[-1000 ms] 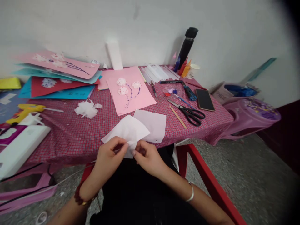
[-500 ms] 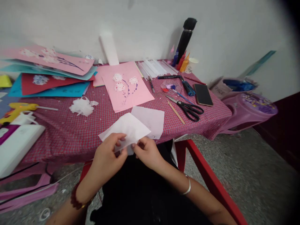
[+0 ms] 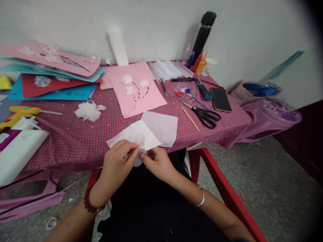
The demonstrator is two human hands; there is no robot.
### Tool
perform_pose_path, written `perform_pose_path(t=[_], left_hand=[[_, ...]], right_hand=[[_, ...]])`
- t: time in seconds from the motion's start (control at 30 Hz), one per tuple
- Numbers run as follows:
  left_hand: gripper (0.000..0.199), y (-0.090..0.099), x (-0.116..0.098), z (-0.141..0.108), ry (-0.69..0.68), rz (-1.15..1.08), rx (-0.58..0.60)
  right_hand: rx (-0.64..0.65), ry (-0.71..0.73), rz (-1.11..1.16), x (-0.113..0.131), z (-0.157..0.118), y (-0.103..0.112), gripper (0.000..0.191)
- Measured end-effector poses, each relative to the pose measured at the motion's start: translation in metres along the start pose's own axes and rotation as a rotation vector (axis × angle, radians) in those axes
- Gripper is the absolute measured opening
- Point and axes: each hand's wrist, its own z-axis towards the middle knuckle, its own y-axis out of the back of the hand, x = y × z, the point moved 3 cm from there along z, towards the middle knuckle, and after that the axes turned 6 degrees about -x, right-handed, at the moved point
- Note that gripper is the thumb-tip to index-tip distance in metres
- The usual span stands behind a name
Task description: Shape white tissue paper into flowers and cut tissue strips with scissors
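Observation:
Both my hands hold one sheet of thin white paper (image 3: 136, 132) at its near edge, just over the table's front edge. My left hand (image 3: 118, 164) pinches the paper between thumb and fingers. Close beside it, my right hand (image 3: 157, 163) grips the same edge, which is bunched up between the fingertips. Another thin white sheet (image 3: 163, 129) lies on the table behind it to the right. Farther back rests a pink card (image 3: 151, 95) with white dotted blossoms and dark painted stems. Crumpled white tissue paper (image 3: 88, 111) lies to the left.
Black scissors (image 3: 207, 117), a wooden stick (image 3: 190, 119), a phone (image 3: 221, 99) and a palette (image 3: 186, 90) are at the right. White glue sticks (image 3: 169, 70) and paint bottles (image 3: 199, 64) stand behind. A yellow glue gun (image 3: 20, 114) and a power strip (image 3: 25, 151) lie left.
My left hand has closed its fingers and moved nearer my right hand. The paper's near edge is now gathered between them. The view has shifted slightly.

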Motion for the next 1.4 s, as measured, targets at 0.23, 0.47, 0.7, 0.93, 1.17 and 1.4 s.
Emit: perform_pose_path(t=[0.23,0.47,0.7,0.93,1.17,1.4], left_hand=[[0.015,0.002,-0.012,-0.002,-0.076,0.045,-0.02],[0.027,-0.001,-0.008,-0.004,-0.082,0.193,-0.041],[0.017,-0.005,-0.027,0.008,-0.376,0.209,-0.026],[0.016,-0.007,-0.015,0.006,-0.218,0.093,-0.03],[0.019,-0.015,-0.017,0.002,-0.229,0.17,0.073],[0.006,0.021,-0.028,0.015,-0.075,-0.137,0.013]], right_hand=[[-0.09,0.034,0.035,0.0,0.003,0.008,0.012],[-0.076,0.091,-0.033,-0.001,0.001,0.008,0.017],[-0.102,0.177,-0.122,0.013,0.0,0.014,0.025],[-0.103,0.145,-0.101,0.006,0.0,0.012,0.021],[-0.221,0.232,-0.081,0.009,0.001,0.02,0.014],[-0.171,0.069,0.268,0.005,0.004,0.018,0.025]])
